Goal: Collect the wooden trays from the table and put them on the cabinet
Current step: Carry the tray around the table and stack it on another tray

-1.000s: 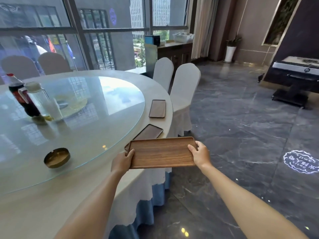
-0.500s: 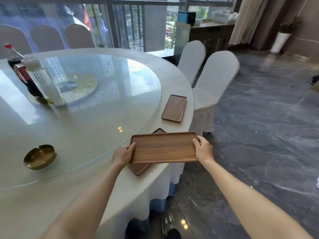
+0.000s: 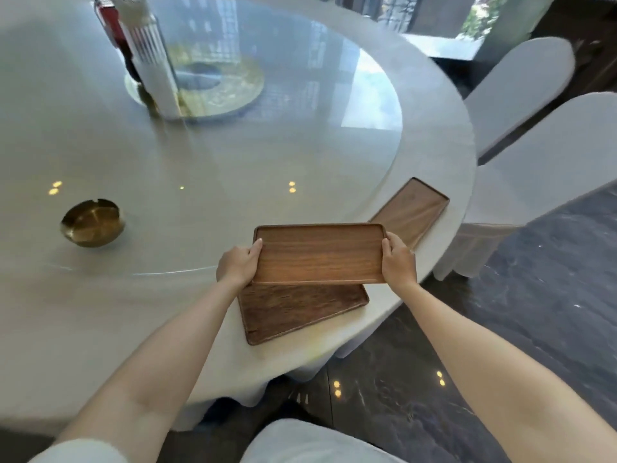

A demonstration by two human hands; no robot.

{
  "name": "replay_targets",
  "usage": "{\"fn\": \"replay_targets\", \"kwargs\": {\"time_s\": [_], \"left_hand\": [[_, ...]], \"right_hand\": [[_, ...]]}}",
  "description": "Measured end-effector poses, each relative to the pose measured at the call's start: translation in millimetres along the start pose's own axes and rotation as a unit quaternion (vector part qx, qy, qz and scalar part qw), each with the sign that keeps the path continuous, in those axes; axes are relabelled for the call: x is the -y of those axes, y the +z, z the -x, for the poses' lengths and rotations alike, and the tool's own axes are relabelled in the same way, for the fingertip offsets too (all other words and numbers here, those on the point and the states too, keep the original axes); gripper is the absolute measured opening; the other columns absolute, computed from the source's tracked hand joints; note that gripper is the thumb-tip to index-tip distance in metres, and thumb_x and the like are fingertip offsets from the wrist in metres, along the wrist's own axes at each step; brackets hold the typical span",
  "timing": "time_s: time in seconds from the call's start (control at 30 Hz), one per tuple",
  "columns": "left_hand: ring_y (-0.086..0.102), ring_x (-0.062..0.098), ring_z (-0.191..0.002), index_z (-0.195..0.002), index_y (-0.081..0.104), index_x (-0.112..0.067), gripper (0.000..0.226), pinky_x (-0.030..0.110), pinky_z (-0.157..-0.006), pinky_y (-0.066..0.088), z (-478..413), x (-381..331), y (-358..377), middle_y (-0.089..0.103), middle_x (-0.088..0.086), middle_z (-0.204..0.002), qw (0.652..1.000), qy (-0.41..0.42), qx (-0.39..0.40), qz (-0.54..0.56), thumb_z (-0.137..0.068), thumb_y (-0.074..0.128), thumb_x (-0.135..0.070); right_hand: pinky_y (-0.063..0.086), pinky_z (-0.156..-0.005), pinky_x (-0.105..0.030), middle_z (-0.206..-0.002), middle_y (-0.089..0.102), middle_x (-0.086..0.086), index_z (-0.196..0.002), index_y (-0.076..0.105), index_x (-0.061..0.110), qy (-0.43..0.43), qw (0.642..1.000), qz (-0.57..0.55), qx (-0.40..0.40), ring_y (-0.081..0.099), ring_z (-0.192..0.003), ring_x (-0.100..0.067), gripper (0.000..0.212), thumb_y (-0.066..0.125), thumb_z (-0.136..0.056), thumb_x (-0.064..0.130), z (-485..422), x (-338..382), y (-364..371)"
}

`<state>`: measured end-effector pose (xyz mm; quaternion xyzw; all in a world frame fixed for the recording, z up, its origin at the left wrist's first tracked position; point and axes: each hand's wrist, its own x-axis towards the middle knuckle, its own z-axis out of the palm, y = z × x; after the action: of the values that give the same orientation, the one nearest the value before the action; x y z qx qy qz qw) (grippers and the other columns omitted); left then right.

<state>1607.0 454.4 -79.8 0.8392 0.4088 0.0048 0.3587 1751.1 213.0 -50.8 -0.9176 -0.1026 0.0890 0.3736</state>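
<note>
I hold a rectangular wooden tray (image 3: 320,253) level above the table's near edge. My left hand (image 3: 238,265) grips its left short end and my right hand (image 3: 399,262) grips its right short end. Directly beneath it a second, darker wooden tray (image 3: 293,312) lies flat on the white tablecloth, its far part hidden by the held tray. A third wooden tray (image 3: 412,210) lies on the cloth further right, near the table rim. The cabinet is out of view.
The round table (image 3: 100,329) carries a large glass turntable (image 3: 233,155) with a brass ashtray (image 3: 91,222), a clear bottle (image 3: 150,58) and a cola bottle behind it. Two white-covered chairs (image 3: 541,162) stand at the right. Dark marble floor (image 3: 534,312) lies right and below.
I have stepped closer and my view has tilted down. The held tray has moved over the table and now hangs right above the second tray.
</note>
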Motion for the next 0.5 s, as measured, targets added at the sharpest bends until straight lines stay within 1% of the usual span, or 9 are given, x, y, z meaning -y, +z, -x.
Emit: {"fn": "replay_targets", "kwargs": {"time_s": [0.07,0.13,0.2,0.3,0.37,0.4,0.43,0.5], "left_hand": [[0.062,0.04,-0.093,-0.072,0.067,0.001,0.062,0.035,-0.073,0.043,7.9,9.1,2.5,0.069,0.027,-0.093,0.999,-0.029,-0.013,-0.01,-0.094,0.034,-0.047],[0.061,0.04,-0.093,-0.071,0.065,0.0,0.061,0.036,-0.072,0.043,18.7,19.2,7.3,0.069,0.027,-0.094,0.998,-0.057,-0.028,-0.023,-0.094,0.032,-0.046],[0.061,0.04,-0.091,-0.068,0.061,-0.004,0.06,0.034,-0.068,0.039,32.4,28.0,15.3,0.069,0.025,-0.093,0.994,-0.085,-0.047,-0.043,-0.095,0.03,-0.046],[0.06,0.037,-0.084,-0.067,0.057,-0.007,0.058,0.032,-0.065,0.038,56.0,37.3,29.8,0.069,0.021,-0.09,0.988,-0.122,-0.063,-0.07,-0.096,0.025,-0.046],[0.055,0.032,-0.076,-0.074,0.062,-0.003,0.062,0.031,-0.065,0.039,68.4,41.2,39.6,0.068,0.02,-0.091,0.984,-0.146,-0.056,-0.09,-0.096,0.022,-0.045],[0.054,0.031,-0.076,-0.081,0.065,-0.002,0.063,0.031,-0.066,0.039,72.7,42.1,43.7,0.068,0.02,-0.093,0.981,-0.156,-0.05,-0.102,-0.097,0.021,-0.044],[0.056,0.032,-0.08,-0.087,0.066,-0.001,0.062,0.032,-0.068,0.04,75.2,42.2,47.4,0.068,0.02,-0.096,0.979,-0.164,-0.044,-0.116,-0.097,0.02,-0.043],[0.06,0.036,-0.093,-0.096,0.065,-0.001,0.06,0.034,-0.073,0.042,77.3,40.9,51.9,0.067,0.02,-0.103,0.973,-0.174,-0.041,-0.143,-0.098,0.019,-0.04]], "right_hand": [[0.035,-0.079,-0.028,-0.117,0.062,-0.013,-0.127,0.049,0.01,-0.015,0.999,0.019,0.038,0.055,-0.108,-0.031,0.038,0.028,-0.098,0.023,-5.3,-4.8,9.1],[0.037,-0.077,-0.03,-0.113,0.064,-0.014,-0.125,0.05,0.01,-0.031,0.996,0.041,0.075,0.057,-0.104,-0.032,0.037,0.028,-0.098,0.023,-8.6,-9.6,17.1],[0.038,-0.073,-0.031,-0.106,0.064,-0.015,-0.12,0.051,0.01,-0.05,0.99,0.056,0.117,0.059,-0.096,-0.031,0.036,0.026,-0.099,0.023,-10.8,-13.4,22.2],[0.04,-0.071,-0.033,-0.102,0.063,-0.016,-0.125,0.046,0.01,-0.076,0.977,0.099,0.174,0.054,-0.083,-0.026,0.039,0.021,-0.099,0.025,-13.4,-20.5,24.9],[0.043,-0.071,-0.036,-0.096,0.061,-0.013,-0.125,0.043,0.011,-0.096,0.964,0.128,0.212,0.053,-0.082,-0.024,0.04,0.018,-0.098,0.027,-14.6,-23.4,24.0],[0.046,-0.073,-0.038,-0.093,0.059,-0.01,-0.122,0.044,0.012,-0.1,0.959,0.132,0.231,0.054,-0.082,-0.024,0.04,0.017,-0.098,0.028,-14.9,-23.5,23.3],[0.048,-0.077,-0.041,-0.092,0.058,-0.009,-0.118,0.044,0.014,-0.095,0.955,0.128,0.25,0.055,-0.083,-0.025,0.041,0.015,-0.096,0.031,-14.9,-22.9,22.2],[0.05,-0.082,-0.048,-0.093,0.06,-0.012,-0.112,0.045,0.015,-0.082,0.949,0.125,0.276,0.058,-0.086,-0.03,0.046,0.011,-0.089,0.036,-15.4,-22.1,21.5]]}}
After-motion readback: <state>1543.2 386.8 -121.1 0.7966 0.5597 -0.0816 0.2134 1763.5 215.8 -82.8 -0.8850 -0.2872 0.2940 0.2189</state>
